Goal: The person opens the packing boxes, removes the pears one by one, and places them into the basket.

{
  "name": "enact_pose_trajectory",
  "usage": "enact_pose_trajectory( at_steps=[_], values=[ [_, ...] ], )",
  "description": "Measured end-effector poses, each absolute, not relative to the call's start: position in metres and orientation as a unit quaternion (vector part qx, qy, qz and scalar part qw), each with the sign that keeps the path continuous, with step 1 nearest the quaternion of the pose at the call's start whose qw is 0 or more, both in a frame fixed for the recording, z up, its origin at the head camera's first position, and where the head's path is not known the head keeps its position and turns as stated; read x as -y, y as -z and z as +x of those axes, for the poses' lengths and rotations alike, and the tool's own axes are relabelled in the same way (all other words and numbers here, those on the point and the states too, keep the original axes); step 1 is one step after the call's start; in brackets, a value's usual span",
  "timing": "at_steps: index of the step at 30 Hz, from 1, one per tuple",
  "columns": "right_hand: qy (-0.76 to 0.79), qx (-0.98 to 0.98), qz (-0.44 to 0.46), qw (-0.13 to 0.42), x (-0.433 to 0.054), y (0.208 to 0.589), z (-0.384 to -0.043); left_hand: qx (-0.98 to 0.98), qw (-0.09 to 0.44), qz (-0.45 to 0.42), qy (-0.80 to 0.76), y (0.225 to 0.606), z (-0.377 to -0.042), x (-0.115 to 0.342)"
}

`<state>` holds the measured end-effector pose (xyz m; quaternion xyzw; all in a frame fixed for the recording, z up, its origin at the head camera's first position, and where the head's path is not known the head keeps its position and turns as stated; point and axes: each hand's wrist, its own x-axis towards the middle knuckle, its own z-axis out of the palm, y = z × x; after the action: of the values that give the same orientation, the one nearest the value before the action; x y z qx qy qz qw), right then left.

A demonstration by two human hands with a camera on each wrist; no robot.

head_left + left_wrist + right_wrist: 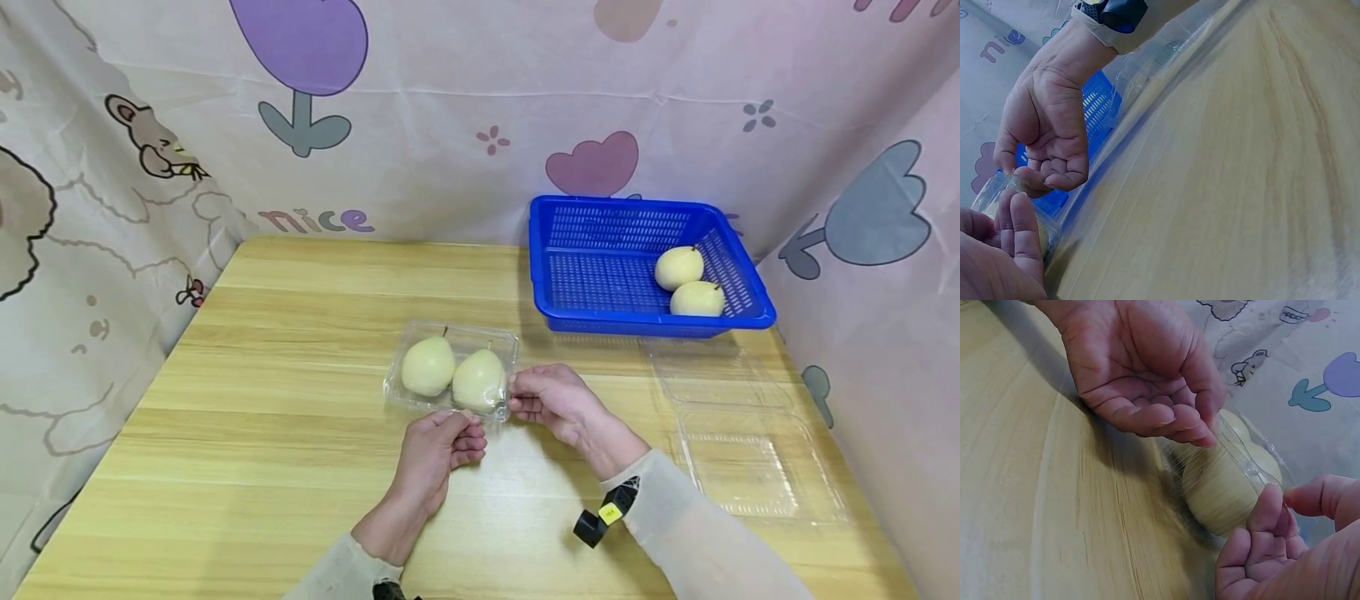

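A clear plastic clamshell box with two pale yellow pears inside sits on the table, its lid over them. At the front edge, near the right corner, my left hand pinches the rim between thumb and fingers. My right hand pinches the rim on the right side near that same corner. The right wrist view shows both thumbs on the plastic edge, with the pears behind the clear wall. In the left wrist view the box is largely hidden by my left hand.
A blue plastic basket holding two more pears stands at the back right. In front of it lies an opened clear clamshell box on the wooden table. Patterned cloth hangs behind and at both sides.
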<state>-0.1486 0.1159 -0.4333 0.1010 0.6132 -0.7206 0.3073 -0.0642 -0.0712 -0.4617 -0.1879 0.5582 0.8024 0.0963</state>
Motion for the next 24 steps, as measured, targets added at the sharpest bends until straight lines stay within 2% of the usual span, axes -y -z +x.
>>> enact_pose_trajectory(
  at_steps=[11,24],
  values=[
    [0.713,-0.611,0.122,0.322,-0.1139,0.4315,-0.1559,-0.524,0.145,-0.18,-0.82,0.4574,-0.0658,0.0792],
    [0.714,-0.612,0.129,0.315,-0.107,0.4314,-0.1565,-0.517,0.143,-0.183,-0.824,0.4582,-0.066,0.0812]
  ],
)
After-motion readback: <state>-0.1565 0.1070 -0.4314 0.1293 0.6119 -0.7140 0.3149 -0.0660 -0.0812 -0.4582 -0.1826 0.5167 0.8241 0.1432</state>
